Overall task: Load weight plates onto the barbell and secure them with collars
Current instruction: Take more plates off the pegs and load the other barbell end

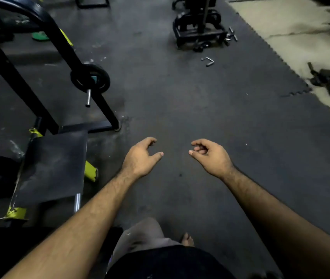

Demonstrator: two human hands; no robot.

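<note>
Black rubber floor [180, 97] fills most of what you're looking down at, and both your arms are stretched out over it with nothing in them. Your left hand [143, 156] hangs loose, fingers softly curled, thumb sticking out toward the middle. Your right hand [209, 155] mirrors it, relaxed curl, not gripping anything, and the two hands are near each other but apart.

Off to your upper left there's a small black weight plate [90, 78] already sitting on a steel sleeve [88, 98] whose bare end pokes out past the plate, up against the slanted black frame [59, 43]. Can't tell if any collar is on it. Closer in on your left is a dark footplate [53, 166] with yellow-green tubing [90, 171]. Far ahead, some small metal bits [207, 61] lie on the floor near another black machine [198, 29]. Tan matting [301, 27] covers the upper right corner.
</note>
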